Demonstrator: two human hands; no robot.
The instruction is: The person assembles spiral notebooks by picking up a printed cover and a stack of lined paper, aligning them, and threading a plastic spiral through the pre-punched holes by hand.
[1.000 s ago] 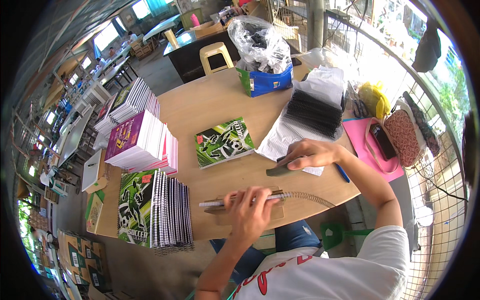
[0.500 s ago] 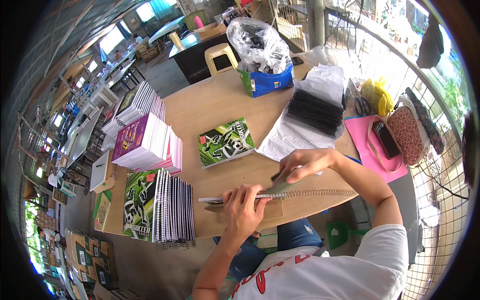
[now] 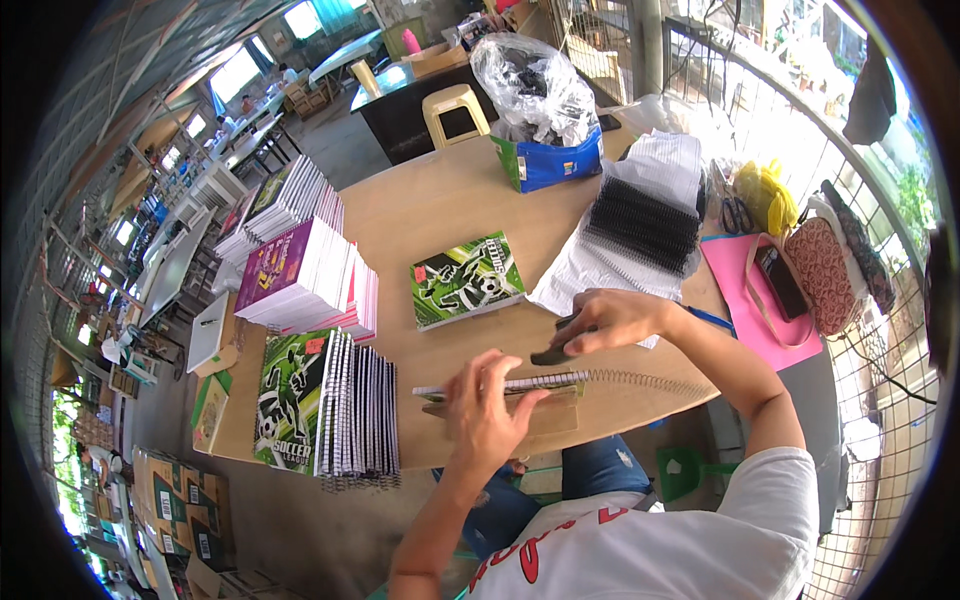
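At the table's front edge a notebook [image 3: 430, 392] stands on edge, its spine holes upward. A wire coil [image 3: 640, 380] runs through part of the spine, and its loose length trails to the right. My left hand [image 3: 485, 412] is beside the notebook's left part, fingers apart, thumb pointing right. My right hand [image 3: 615, 322] is closed round a dark hand tool [image 3: 550, 356], held just above the spine; its exact kind is unclear. Behind them lies a green soccer-cover notebook [image 3: 468, 280], flat on the table.
Coil-bound notebooks [image 3: 360, 415] stand in a row at left, beside stacks of purple-covered books [image 3: 285, 270]. Black coils [image 3: 645, 225] lie on white paper at right. Farther back is a blue bag [image 3: 555, 165] filled with plastic. A pink folder [image 3: 750, 300] and a patterned pouch [image 3: 822, 275] lie far right.
My left fingers have loosened from the notebook and spread. My right hand has raised the tool off the spine. The coil's loose end is swinging, and the whole view has shifted slightly.
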